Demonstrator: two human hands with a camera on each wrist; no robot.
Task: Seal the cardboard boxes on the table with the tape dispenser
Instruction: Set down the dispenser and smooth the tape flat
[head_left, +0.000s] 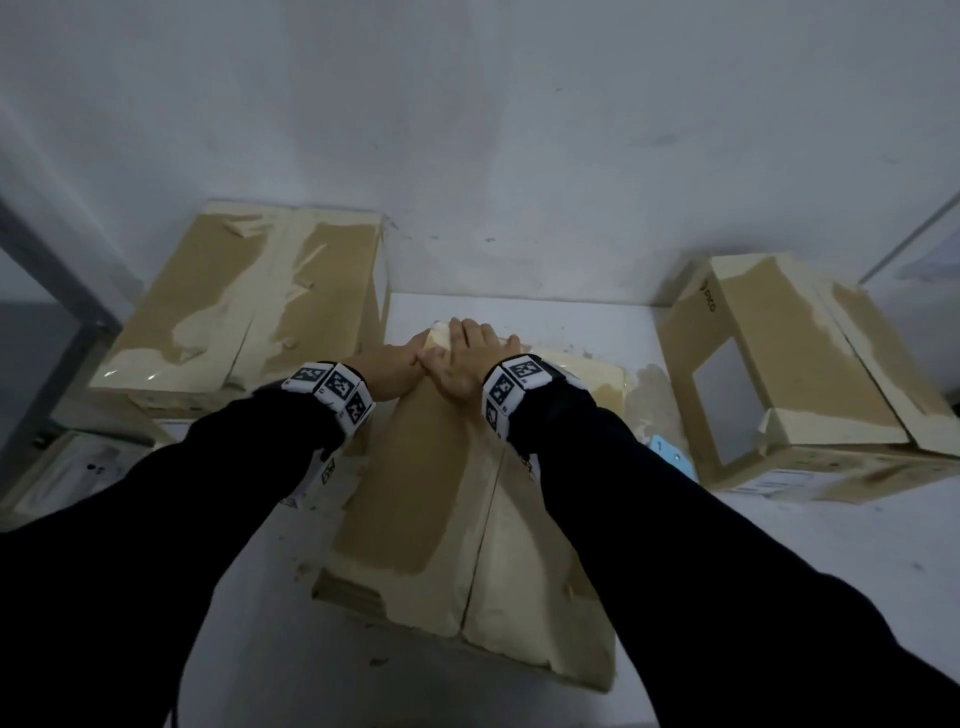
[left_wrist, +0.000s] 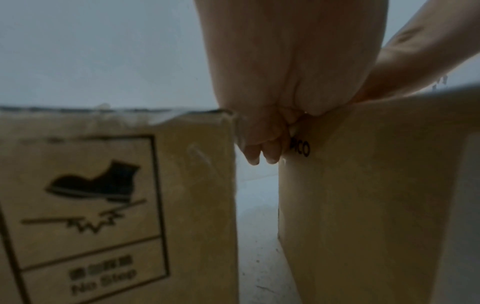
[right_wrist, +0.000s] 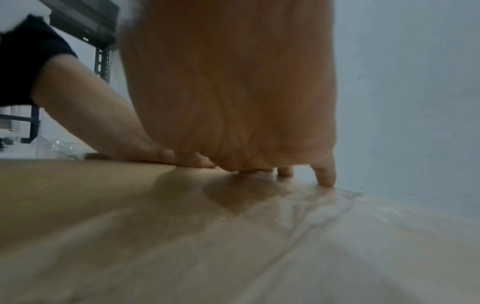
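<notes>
A cardboard box (head_left: 431, 493) with pale tape strips lies lengthwise in the middle of the white table (head_left: 779, 571). Both my hands are at its far end. My right hand (head_left: 462, 348) lies flat on top, fingers straight, with the fingertips (right_wrist: 324, 176) pressing at the far edge. My left hand (head_left: 402, 358) rests beside it at the far left corner. Its fingers (left_wrist: 262, 144) bend down over the box's side (left_wrist: 363, 185), near the print "PICO". The two hands touch. No tape dispenser shows in any view.
A second taped box (head_left: 244, 296) with a "No Step" mark (left_wrist: 85, 195) stands close on the left, with a narrow gap between. A third box (head_left: 795, 364) sits at the right. A small light-blue item (head_left: 670, 457) lies between. The wall is just behind.
</notes>
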